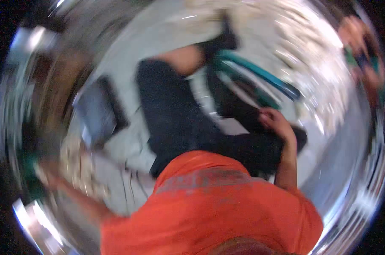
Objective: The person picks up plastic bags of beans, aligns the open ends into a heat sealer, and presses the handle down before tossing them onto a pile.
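Note:
My left hand [49, 175] is stretched far out to the left, smeared by motion, beside a dark green shape [30, 172] at the edge of the view. My right hand [276, 122] rests over my bent right leg [260, 146], its fingers curled in; what they hold, if anything, I cannot tell. Just ahead of those fingers lies a long teal object [260, 76] with a rounded bend at its far end and a second, darker green strip [264, 98] alongside. I sit on the floor in an orange shirt and dark trousers.
A grey-blue box-like object [95, 111] with a dark side lies left of my left leg. Pale, crumpled material [313, 59] spreads over the floor [124, 63] at the upper right. Another person [362, 51] appears blurred at the far right edge. Thin dark cords [129, 180] lie near my left hip.

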### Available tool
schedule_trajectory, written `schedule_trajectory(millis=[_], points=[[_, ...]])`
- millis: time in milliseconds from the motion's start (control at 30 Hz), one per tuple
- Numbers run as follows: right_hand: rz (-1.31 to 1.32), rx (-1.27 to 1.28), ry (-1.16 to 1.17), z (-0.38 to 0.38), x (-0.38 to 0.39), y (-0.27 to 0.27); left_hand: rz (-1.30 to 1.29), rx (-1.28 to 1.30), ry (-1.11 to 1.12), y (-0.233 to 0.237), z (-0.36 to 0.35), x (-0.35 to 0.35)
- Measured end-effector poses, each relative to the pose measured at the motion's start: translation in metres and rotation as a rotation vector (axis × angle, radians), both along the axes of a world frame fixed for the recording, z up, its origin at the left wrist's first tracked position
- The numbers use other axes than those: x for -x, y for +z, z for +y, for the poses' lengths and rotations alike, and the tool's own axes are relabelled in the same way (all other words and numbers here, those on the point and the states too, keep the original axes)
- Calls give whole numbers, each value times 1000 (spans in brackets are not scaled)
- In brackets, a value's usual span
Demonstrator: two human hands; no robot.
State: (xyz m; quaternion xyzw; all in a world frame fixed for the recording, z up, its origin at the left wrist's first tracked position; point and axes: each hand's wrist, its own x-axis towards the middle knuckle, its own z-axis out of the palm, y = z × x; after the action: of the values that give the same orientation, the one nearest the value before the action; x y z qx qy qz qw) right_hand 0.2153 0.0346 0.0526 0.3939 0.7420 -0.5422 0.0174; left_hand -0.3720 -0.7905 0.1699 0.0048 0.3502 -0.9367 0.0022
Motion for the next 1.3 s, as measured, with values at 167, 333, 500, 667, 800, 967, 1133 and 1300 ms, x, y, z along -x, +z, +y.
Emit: schedule_trajectory(millis=[167, 333, 500, 667, 800, 967, 1133, 1300], points=[[-249, -355, -202, 59, -84, 16, 298, -1329, -867, -65, 112, 77], [-513, -639, -666, 142, -133, -39, -331, -2623, -1192, -75, 348, -38], [-402, -951, -778, 192, -105, -84, -1103, -2674, -582, -145, 530, -186], [-76, -928, -1050, 242, -95, -109, -960, -2651, -376, -122, 556, -200], [-29, -777, -1022, 241, -103, -88, -1029, -2658, -378, -115, 562, -202], [-30, -865, -993, 199, -121, -46, -732, -2373, -343, -111, 588, -218], [130, -1201, -1249, 83, -115, 51, -1391, -2386, -740, -102, 625, -278], [322, -1513, -965, -9, -77, 125, -2731, -1966, -414, -71, 688, -364]])
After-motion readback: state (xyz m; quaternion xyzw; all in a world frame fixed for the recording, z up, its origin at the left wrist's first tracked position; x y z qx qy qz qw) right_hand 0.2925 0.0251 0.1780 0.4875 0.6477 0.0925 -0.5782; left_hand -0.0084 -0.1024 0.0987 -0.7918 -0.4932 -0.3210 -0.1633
